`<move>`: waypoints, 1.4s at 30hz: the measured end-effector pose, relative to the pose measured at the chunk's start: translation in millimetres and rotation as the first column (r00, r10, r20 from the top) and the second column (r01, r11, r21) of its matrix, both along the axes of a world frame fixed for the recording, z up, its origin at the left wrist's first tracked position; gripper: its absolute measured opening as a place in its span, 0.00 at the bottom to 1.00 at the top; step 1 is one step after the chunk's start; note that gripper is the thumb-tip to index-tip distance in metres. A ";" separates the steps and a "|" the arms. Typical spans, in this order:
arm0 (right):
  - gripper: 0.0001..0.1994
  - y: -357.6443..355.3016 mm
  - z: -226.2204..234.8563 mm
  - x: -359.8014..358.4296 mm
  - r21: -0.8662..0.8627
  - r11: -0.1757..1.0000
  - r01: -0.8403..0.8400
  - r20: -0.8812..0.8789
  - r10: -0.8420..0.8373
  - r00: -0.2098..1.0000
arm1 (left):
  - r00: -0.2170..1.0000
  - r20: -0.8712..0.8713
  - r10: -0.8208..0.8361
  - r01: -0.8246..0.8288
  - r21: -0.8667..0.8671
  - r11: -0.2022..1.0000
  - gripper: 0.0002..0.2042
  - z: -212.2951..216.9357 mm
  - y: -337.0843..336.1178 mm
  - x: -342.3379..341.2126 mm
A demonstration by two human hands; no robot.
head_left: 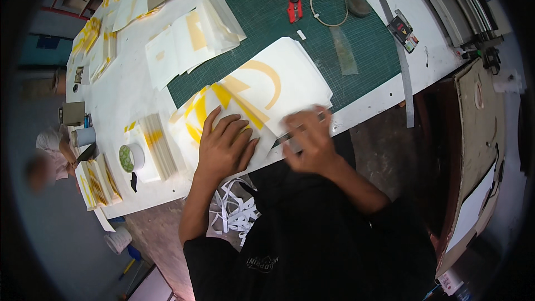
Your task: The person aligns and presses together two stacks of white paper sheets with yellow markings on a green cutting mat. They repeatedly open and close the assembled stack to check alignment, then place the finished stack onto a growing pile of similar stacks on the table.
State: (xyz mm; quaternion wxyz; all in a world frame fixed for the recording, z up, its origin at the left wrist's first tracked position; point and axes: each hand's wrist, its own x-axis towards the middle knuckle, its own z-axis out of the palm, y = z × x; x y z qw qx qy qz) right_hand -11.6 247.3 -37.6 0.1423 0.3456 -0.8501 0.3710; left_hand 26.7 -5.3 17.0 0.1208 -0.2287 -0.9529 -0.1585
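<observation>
Two hands, left hand (225, 144) flat on sheet (290, 78)

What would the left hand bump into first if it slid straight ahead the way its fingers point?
The left hand lies flat on a white sheet with yellow shapes, fingers pointing up the table. Sliding on, it would probably cross the sheet with the yellow arc first.

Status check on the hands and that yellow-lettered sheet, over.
Left hand flat on the white sheet with yellow shapes. Right hand blurred at the sheet's near edge; grip unclear. Paper strips lie below the table edge.
</observation>
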 end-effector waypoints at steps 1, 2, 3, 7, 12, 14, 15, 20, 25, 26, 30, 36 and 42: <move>0.20 2.7 -4.5 -6.1 0.019 0.981 0.191 -0.062 -0.190 0.980 | 1.000 0.003 0.005 -0.005 -0.001 1.000 0.11 1.9 0.7 1.0; 0.20 6.9 -7.6 -13.0 0.050 0.950 0.308 -0.073 -0.304 0.950 | 1.000 0.005 0.009 -0.009 -0.002 1.000 0.11 3.3 1.5 1.3; 0.20 10.4 -9.4 -20.6 0.078 0.904 0.420 -0.089 -0.413 0.906 | 1.000 0.022 0.007 -0.007 0.003 1.000 0.11 3.8 2.3 1.0; 0.22 11.8 -8.5 -25.2 0.211 0.831 0.515 -0.132 -0.498 0.857 | 0.995 0.097 0.026 -0.027 0.010 1.000 0.12 8.5 3.6 0.3; 0.19 9.5 -7.5 -24.6 0.207 0.844 0.495 -0.103 -0.484 0.869 | 0.997 0.078 0.017 -0.016 -0.017 1.000 0.17 12.5 9.2 -5.6; 0.18 7.5 -7.8 -21.6 0.161 0.870 0.465 -0.100 -0.455 0.885 | 0.996 0.090 -0.018 0.020 -0.019 1.000 0.20 6.3 5.9 -6.4; 0.18 5.6 -8.9 -19.2 0.125 0.888 0.442 -0.103 -0.432 0.896 | 0.996 0.088 -0.024 0.025 -0.006 1.000 0.20 3.3 5.5 -7.1; 0.20 -8.2 -14.2 -4.2 0.015 0.994 0.112 -0.029 -0.112 0.993 | 0.995 0.090 0.043 -0.057 0.168 0.984 0.25 -9.7 9.8 -2.6; 0.23 -8.7 -4.6 5.9 0.085 0.996 -0.020 0.035 0.017 0.999 | 0.998 0.066 0.013 -0.017 0.053 0.998 0.33 -4.4 13.1 -0.1; 0.23 -6.0 -5.3 5.5 0.086 0.996 -0.033 0.032 0.030 0.999 | 0.994 0.105 -0.022 0.027 -0.047 0.999 0.35 0.4 13.9 -2.2; 0.23 3.7 -9.6 3.8 0.089 0.995 -0.048 0.025 0.046 0.999 | 0.986 0.160 -0.039 0.051 -0.067 0.996 0.36 2.4 18.3 -3.7; 0.23 2.6 -10.6 4.8 0.126 0.992 -0.020 0.018 0.018 1.000 | 0.989 0.139 -0.059 0.067 -0.056 0.996 0.31 0.0 15.8 -3.4; 0.24 9.3 -14.5 2.7 0.113 0.990 0.083 0.008 -0.085 0.996 | 0.986 0.141 -0.091 0.098 -0.041 0.994 0.26 1.1 11.7 -1.6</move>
